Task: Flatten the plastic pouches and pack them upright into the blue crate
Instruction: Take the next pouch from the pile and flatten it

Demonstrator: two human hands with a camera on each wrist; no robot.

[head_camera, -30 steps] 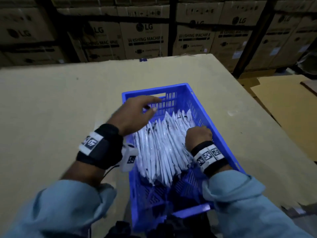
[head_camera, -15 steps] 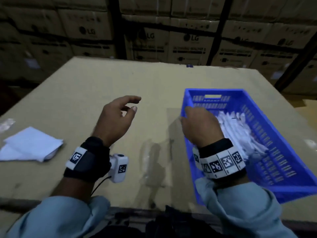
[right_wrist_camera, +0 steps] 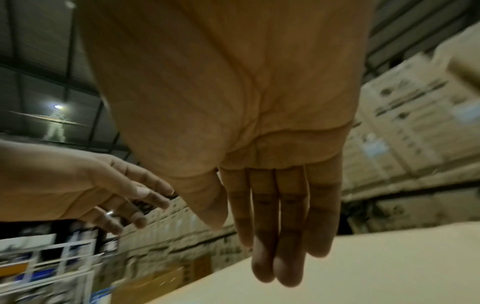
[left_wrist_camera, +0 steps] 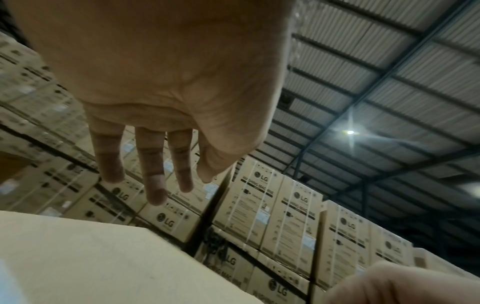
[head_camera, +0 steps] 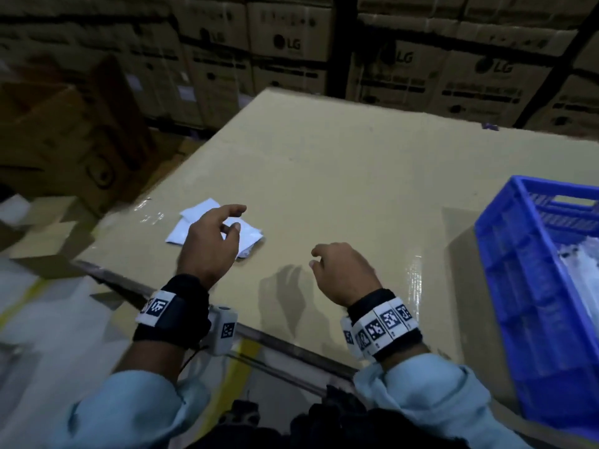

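Note:
A small pile of white plastic pouches [head_camera: 194, 223] lies on the cardboard tabletop [head_camera: 340, 176] near its left edge. My left hand [head_camera: 214, 241] hovers just above the pile with relaxed fingers [left_wrist_camera: 153, 174] and holds nothing. My right hand [head_camera: 343, 270] floats over the middle of the tabletop, empty, with straight fingers [right_wrist_camera: 280, 226] close together. The blue crate [head_camera: 518, 286] stands at the far right with white pouches [head_camera: 583, 270] packed inside, cut off by the frame edge.
Stacked cardboard appliance boxes [head_camera: 291, 53] line the racks behind the table. More brown boxes [head_camera: 64, 140] sit past the table's left edge, with floor and a yellow line [head_camera: 233, 367] below its near edge.
Both hands have left the crate and swung left. The left hand now hangs over the pouch pile, and the right hand has come off the crate rim to mid-table. The view turned left.

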